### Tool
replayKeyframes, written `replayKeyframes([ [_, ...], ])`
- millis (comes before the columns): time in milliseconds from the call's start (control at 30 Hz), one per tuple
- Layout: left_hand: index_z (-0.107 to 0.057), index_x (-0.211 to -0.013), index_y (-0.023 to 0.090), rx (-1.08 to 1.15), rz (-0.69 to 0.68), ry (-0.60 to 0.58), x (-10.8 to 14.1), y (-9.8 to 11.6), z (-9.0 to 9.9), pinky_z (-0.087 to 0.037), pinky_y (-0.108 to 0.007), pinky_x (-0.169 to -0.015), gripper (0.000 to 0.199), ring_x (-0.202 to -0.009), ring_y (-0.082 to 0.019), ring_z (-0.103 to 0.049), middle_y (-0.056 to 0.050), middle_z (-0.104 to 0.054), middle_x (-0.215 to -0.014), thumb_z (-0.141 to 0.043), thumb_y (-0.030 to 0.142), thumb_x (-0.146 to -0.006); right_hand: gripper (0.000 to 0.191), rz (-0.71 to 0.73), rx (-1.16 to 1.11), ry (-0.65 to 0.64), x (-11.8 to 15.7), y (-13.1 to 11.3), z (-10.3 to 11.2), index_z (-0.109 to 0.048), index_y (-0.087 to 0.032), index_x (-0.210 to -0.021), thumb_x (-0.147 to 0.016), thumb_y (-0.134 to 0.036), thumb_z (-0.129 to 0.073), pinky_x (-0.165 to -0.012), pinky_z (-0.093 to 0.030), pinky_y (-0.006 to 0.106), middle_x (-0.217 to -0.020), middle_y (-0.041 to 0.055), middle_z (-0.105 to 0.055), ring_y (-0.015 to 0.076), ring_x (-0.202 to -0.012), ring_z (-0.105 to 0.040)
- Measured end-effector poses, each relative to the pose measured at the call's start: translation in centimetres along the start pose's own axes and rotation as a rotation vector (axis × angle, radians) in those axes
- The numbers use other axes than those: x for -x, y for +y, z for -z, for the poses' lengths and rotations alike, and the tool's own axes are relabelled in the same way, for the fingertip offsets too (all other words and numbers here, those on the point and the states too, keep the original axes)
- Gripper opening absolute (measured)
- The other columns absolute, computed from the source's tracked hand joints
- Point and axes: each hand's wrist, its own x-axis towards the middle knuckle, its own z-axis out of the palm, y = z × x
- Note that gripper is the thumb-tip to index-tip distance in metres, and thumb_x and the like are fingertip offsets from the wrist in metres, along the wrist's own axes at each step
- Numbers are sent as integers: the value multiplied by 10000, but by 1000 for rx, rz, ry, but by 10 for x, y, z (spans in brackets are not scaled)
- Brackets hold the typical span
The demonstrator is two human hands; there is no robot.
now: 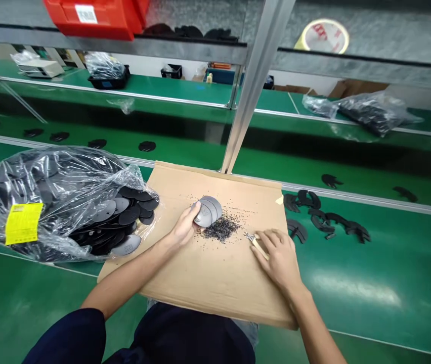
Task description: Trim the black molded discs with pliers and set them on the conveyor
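Head view: hands well apart over a flat tan cardboard sheet [208, 275] on the green surface [382, 268], left hand [185, 228] pinching a fanned stack of flat round grey discs [208, 211] right by a loose pile of tiny black bits [223, 228]. Right hand [279, 255] lies over small metal cutters with pale handles [255, 240], tips toward the pile; can't tell if its fingers grip them. Clear plastic bag with yellow label [56, 177], full of dark discs, sits left, black curved pieces [318, 222] right.
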Motion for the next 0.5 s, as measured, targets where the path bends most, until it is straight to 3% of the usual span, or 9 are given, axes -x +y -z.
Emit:
replayKeyframes([
  [133,-718,-956,123,254,142,91,-3,-4,-1,-507,-223,-537,546,-672,-161,-694,-76,-741,-792,-593,653,-914,464,-59,46,-16,7,0,-10,-624,-138,-1308,-1012,-453,-454,-1032,-434,488,-1198,169,-674,339,-1234,-526],
  [200,-739,-1045,121,349,182,84,-4,-8,1,-590,-279,-747,528,-880,-207,-745,-108,-781,-939,-548,607,-962,516,-59,46,-28,5,0,-6,-605,-127,-1342,-1008,-489,-449,-1048,-444,523,-1254,186,-654,359,-1263,-518],
  [300,-740,-1126,135,460,190,83,-8,-10,4,-562,-335,-995,439,-1086,-228,-724,-103,-785,-1081,-562,511,-987,542,-89,-24,5,14,-8,11,-575,-143,-1392,-1005,-500,-447,-1056,-474,551,-1328,199,-622,366,-1299,-527],
  [400,-734,-1144,131,503,157,104,-15,-7,9,-546,-335,-1033,382,-1098,-219,-722,-96,-785,-1095,-553,436,-1002,447,-153,-232,37,52,-38,28,-601,-219,-1382,-1015,-423,-447,-1058,-513,501,-1334,157,-638,325,-1281,-588],
  [433,-731,-1146,125,515,147,113,-18,-5,11,-549,-332,-1028,376,-1085,-215,-725,-97,-787,-1083,-537,418,-1011,411,-159,-345,-5,69,-52,30,-626,-249,-1353,-1016,-408,-452,-1042,-535,469,-1310,134,-661,304,-1241,-626],
  [500,-723,-1163,121,539,137,126,-23,-2,15,-560,-331,-1007,381,-1051,-210,-733,-98,-790,-1059,-500,398,-1027,342,-115,-614,-206,103,-83,25,-696,-292,-1238,-1015,-417,-469,-950,-592,386,-1184,89,-726,258,-1114,-700],
])
